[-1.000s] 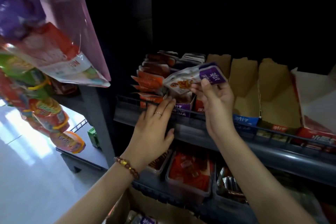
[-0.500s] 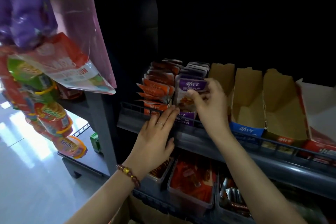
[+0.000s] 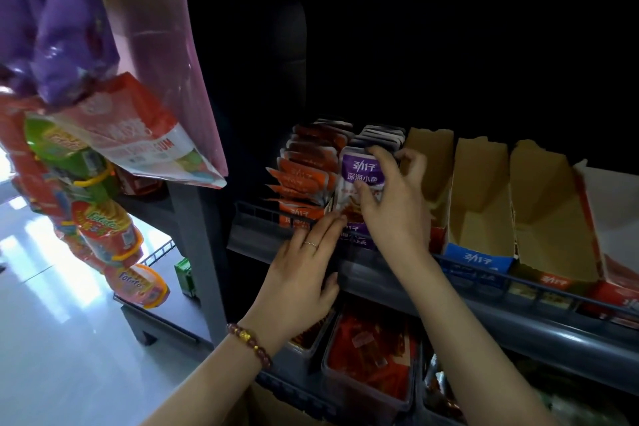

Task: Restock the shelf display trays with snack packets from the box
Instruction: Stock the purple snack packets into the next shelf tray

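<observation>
A purple snack packet (image 3: 359, 172) stands at the front of the purple display tray (image 3: 358, 238) on the dark shelf. My right hand (image 3: 394, 204) curls round the packet, thumb on its face and fingers over its top edge. Straight fingers of my left hand (image 3: 304, 270) press against the shelf rail and the tray fronts, where the purple tray meets the orange tray (image 3: 299, 214). The orange tray holds several orange packets (image 3: 304, 169). More purple packets (image 3: 380, 137) stand behind the held one. A corner of the cardboard box (image 3: 276, 411) shows at the bottom edge.
Right of the purple tray stand cardboard display trays with bare brown insides (image 3: 480, 204), (image 3: 549, 218). The lower shelf carries clear bins of red snacks (image 3: 370, 363). Hanging snack bags (image 3: 100, 135) crowd the upper left. A pale floor (image 3: 52, 322) lies at the left.
My right hand brought the purple packet from above the trays down into the front of the purple tray. My left hand stayed against the rail. The camera moved closer.
</observation>
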Motion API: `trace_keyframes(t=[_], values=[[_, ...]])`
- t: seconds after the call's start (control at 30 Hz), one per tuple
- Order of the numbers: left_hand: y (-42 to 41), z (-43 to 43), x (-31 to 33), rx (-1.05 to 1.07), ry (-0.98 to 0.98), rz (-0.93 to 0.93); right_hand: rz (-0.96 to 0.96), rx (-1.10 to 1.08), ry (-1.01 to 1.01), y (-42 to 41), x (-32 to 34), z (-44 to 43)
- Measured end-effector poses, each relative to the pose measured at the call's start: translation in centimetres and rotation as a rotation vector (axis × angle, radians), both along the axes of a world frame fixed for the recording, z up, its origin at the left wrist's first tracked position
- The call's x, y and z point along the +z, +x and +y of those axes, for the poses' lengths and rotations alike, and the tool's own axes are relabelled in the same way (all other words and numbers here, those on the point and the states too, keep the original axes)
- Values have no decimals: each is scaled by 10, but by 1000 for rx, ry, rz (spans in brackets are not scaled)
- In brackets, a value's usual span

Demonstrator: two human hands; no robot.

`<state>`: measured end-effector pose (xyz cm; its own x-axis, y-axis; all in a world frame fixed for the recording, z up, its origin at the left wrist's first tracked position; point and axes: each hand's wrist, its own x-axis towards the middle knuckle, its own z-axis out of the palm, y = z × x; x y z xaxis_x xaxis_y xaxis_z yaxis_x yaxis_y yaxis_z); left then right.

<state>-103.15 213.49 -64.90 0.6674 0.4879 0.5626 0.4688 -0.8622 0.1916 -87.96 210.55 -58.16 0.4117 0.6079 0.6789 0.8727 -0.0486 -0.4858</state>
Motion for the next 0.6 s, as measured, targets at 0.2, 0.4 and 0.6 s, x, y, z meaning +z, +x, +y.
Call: trace_keyframes(t=[0.2,0.4,0.6], values=[[1,2,-2,-16,-13,-28,-81,33,1,-1,-4,3],[3,3,-2,-15,-23,-19,-99,89,-46,4,-7,-1],[2,5,0,-45,-25,9,-103,92,52,0,-12,-3]])
